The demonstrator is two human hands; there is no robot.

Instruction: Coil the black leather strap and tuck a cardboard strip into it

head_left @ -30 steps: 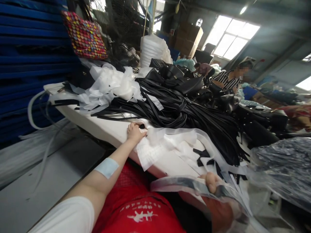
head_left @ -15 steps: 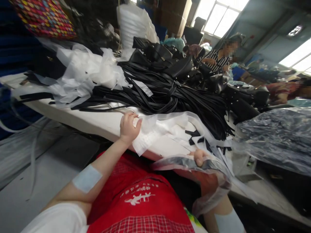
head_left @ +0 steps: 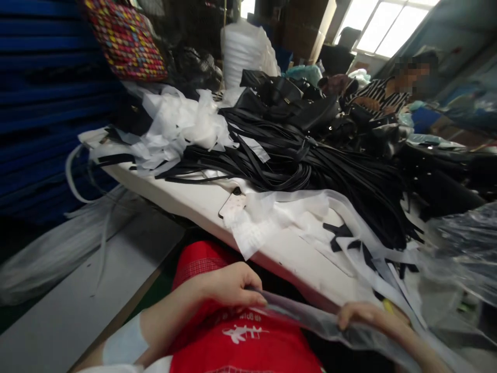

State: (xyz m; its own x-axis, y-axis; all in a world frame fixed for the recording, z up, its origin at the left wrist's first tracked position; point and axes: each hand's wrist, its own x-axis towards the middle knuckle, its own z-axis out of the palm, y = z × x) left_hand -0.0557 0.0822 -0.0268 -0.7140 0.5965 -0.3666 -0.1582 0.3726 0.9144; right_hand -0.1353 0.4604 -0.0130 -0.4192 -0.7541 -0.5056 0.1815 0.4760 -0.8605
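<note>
A long translucent plastic strip [head_left: 306, 313] stretches between my two hands, over the red apron [head_left: 205, 331]. My left hand [head_left: 236, 286] pinches its left end, thumb and fingers pressed together. Farther right, my right hand [head_left: 367, 317] has its fingers closed round the strip, which runs on past the wrist toward the lower right. Beyond my hands, crumpled white sheets [head_left: 272, 217] lie at the table's edge, partly over a phone-like flat object [head_left: 232, 203]. Black scraps [head_left: 345, 238] lie to their right.
Across the white table [head_left: 178, 194] lie long black straps [head_left: 272, 155], with black bags [head_left: 287, 98] behind. White film [head_left: 182, 124] is heaped at left. Clear plastic [head_left: 469, 243] covers things at right. A person in stripes [head_left: 380, 96] is at the back. Blue stacks [head_left: 50, 114] stand left.
My left hand has left the white sheets on the table and now grips the plastic strip near the apron. My right hand has moved right and lower, and the strip is stretched out. The view has shifted left.
</note>
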